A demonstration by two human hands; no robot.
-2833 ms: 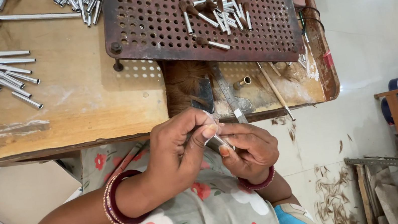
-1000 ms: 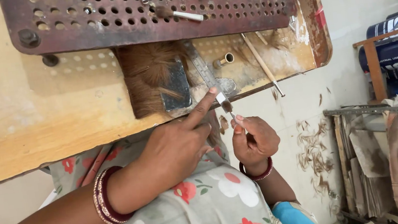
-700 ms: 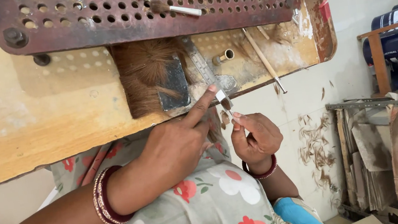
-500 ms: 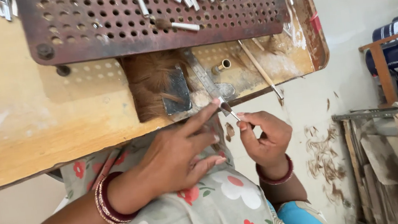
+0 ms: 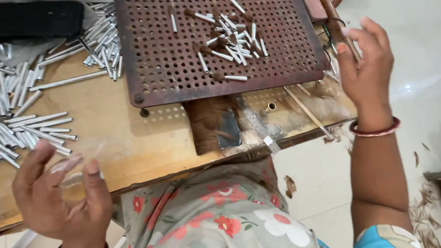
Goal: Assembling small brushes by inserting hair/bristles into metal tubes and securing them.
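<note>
My left hand point(image 5: 64, 196) hovers over the near left edge of the wooden workbench point(image 5: 122, 147), fingers spread, just short of a scatter of small metal tubes point(image 5: 14, 130). My right hand point(image 5: 368, 69) is raised at the bench's right end, fingers apart, nothing visible in it. A rusty perforated metal plate point(image 5: 168, 63) lies on the bench between the hands, with several short tubes tipped with brown tufts point(image 5: 226, 36) lying on it.
A tuft of brown hair and a dark metal block point(image 5: 215, 130) sit at the bench's front edge beside a brass tube point(image 5: 269, 108) and a thin stick point(image 5: 309, 113). More tubes point(image 5: 100, 35) lie by a black object point(image 5: 23, 25). Wooden furniture stands to the right.
My hands were together below the bench edge working a small tube; now they have parted, the left toward the loose tubes, the right up past the plate's right side. The tube is no longer seen.
</note>
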